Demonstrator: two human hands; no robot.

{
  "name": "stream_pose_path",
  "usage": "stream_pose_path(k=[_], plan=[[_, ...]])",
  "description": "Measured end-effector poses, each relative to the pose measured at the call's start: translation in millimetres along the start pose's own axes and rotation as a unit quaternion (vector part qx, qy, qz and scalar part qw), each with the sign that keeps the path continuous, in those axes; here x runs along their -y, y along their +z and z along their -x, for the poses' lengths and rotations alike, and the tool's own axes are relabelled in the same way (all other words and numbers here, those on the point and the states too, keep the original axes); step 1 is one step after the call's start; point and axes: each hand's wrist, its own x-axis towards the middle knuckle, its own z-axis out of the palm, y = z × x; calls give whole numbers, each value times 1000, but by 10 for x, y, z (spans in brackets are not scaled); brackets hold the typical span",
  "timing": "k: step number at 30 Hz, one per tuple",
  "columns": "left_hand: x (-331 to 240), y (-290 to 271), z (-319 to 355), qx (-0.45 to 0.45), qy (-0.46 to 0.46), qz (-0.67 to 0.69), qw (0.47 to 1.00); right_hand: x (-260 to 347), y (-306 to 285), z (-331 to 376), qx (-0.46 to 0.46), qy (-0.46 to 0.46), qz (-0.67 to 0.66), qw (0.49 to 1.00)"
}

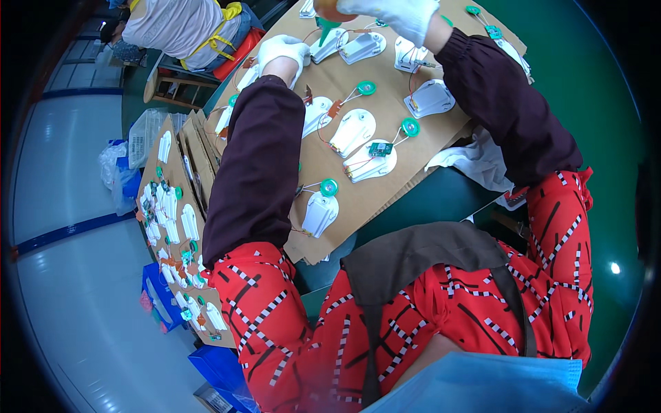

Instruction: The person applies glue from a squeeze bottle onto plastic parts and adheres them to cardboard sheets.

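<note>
My left hand (284, 51), in a white glove, is at the far left of the cardboard sheet (385, 186). Its fingers are curled in beside a white plastic housing (329, 45), and what they pinch is hidden. My right hand (399, 17), also white-gloved, reaches in at the top edge, closed on a tool with a green cone-shaped nozzle (327, 29). The nozzle points down over that housing; the tool's upper part is cut off. Nearer to me lie several similar white housings (354, 131), with thin wires, round green discs (410, 127) and a small green circuit board (380, 149).
On the left, another cardboard sheet (219, 303) carries many more housings. Blue bins (162, 296) and a clear plastic crate (143, 134) stand beyond it. A white cloth (475, 162) lies by the right edge. A person (182, 31) sits at the upper left.
</note>
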Motion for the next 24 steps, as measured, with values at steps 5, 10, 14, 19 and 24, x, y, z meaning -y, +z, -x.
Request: stream_pose_path(k=[5,10,14,19,24], plan=[[-95,-26,94,27,-57,143,988,-189,152,-63,54,83,-15,995],[-117,-50,175,32,-55,172,983,-347,255,-72,84,41,-49,994],[-89,-41,160,18,-60,177,982,-371,290,-76,98,30,-64,993],[-146,-26,224,15,-66,201,977,-423,306,-34,89,21,-19,996],[-192,-39,256,36,-62,134,988,-432,266,-10,116,30,-19,993]])
